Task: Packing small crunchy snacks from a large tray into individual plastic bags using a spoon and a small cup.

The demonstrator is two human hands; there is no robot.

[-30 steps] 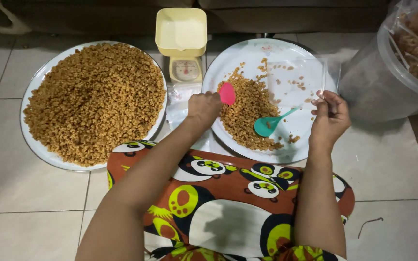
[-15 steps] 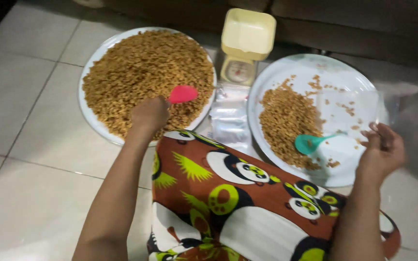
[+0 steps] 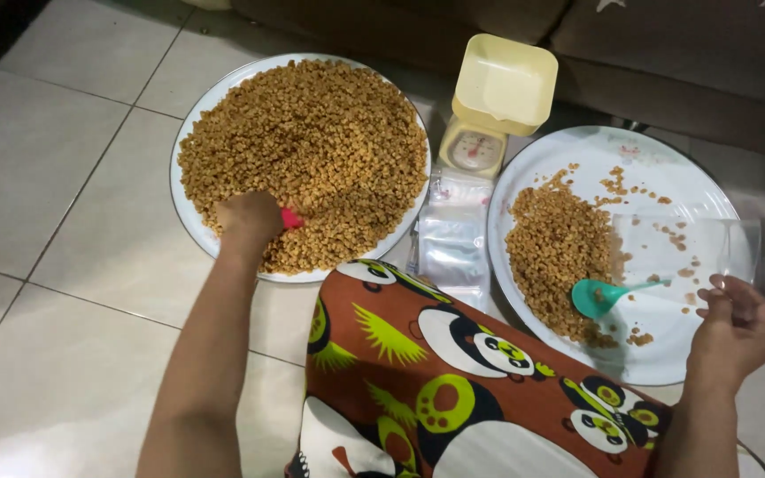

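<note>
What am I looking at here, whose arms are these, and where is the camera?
No machine here: a person wears a camera on the head, so you look down at their own two hands. The left hand grips a pink scoop, dug into a heaped white tray of small brown snack pieces. The right hand holds a clear plastic bag over a second white tray, which carries a smaller pile and a teal scoop. Between the trays stand a yellow kitchen scale and a stack of empty bags.
</note>
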